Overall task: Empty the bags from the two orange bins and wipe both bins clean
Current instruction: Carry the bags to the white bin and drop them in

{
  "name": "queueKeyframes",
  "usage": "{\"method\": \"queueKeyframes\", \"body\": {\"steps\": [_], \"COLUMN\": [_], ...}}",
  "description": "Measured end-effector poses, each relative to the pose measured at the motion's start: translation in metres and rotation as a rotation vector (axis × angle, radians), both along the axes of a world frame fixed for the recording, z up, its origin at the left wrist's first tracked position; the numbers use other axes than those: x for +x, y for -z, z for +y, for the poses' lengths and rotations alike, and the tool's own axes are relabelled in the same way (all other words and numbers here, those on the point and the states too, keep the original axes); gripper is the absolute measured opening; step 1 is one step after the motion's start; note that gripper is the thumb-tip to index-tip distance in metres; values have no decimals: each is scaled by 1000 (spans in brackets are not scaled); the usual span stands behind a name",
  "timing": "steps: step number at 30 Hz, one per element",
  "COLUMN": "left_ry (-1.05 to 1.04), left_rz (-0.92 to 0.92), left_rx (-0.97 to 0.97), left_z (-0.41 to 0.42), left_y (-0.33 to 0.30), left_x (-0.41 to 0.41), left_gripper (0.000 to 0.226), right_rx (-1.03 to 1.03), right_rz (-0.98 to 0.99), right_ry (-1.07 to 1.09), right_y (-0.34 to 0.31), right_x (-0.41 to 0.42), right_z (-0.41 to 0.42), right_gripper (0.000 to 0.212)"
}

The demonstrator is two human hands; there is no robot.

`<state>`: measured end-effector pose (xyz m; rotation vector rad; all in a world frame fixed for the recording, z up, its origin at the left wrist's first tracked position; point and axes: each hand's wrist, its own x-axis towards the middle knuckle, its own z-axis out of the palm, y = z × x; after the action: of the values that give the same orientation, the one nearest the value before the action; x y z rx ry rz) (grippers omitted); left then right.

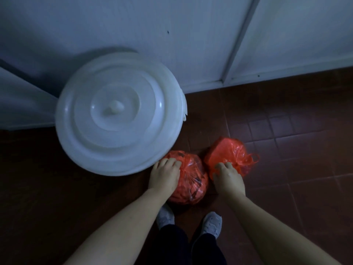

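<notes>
**Two orange bags on the floor, a hand on each**

A person is standing on a dark red tiled floor (286,134) and looking down at both bare arms, which are reaching forward to two tied orange bags. The left bag (193,180) is sitting just in front of the feet, full and round, with dark scraps showing through the thin plastic. The right bag (227,150) is lying just beside it, slightly farther from the person, with its knotted handles sticking out to the right.

The left hand (165,175) is lying over the upper left side of the left bag, its fingers curling onto the gathered plastic at the top; whether it is really gripping is hard to tell in this dim light. The right hand (228,177) is pressing down on the near edge of the right bag, its fingertips bent and bunching the plastic by the knot.

A large white lid (120,113) with a small knob in the middle is covering a round tub to the left; its near rim is just touching or overlapping the left bag. Behind it, pale wall panels (172,35) are meeting the floor. Two grey shoes (213,223) and dark trouser legs are showing below the bags. No orange bin is in view.
</notes>
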<state>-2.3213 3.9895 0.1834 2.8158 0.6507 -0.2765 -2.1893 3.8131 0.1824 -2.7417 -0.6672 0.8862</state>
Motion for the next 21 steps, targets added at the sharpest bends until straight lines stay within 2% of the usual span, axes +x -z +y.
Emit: {"method": "queueKeyframes", "body": {"steps": [3, 6, 12, 17, 21], "left_ry": [-14, -69, -180, -205, -197], "left_rz": [-164, -199, 54, 133, 197], "left_rx": [71, 130, 135, 120, 3], "left_z": [36, 83, 190, 255, 292], "left_y": [-31, -55, -69, -66, -47], "left_x": [8, 10, 3, 10, 36], "left_gripper": [20, 27, 48, 54, 57], "right_rx": [33, 60, 133, 155, 181], "right_rz": [-22, -65, -102, -142, -208], "right_ry": [-50, -67, -52, 8, 69], "right_y": [-24, -42, -53, -44, -28], "right_x": [1, -2, -15, -32, -38], "right_z": [31, 63, 126, 160, 175], "right_gripper": [25, 23, 25, 18, 17]}}
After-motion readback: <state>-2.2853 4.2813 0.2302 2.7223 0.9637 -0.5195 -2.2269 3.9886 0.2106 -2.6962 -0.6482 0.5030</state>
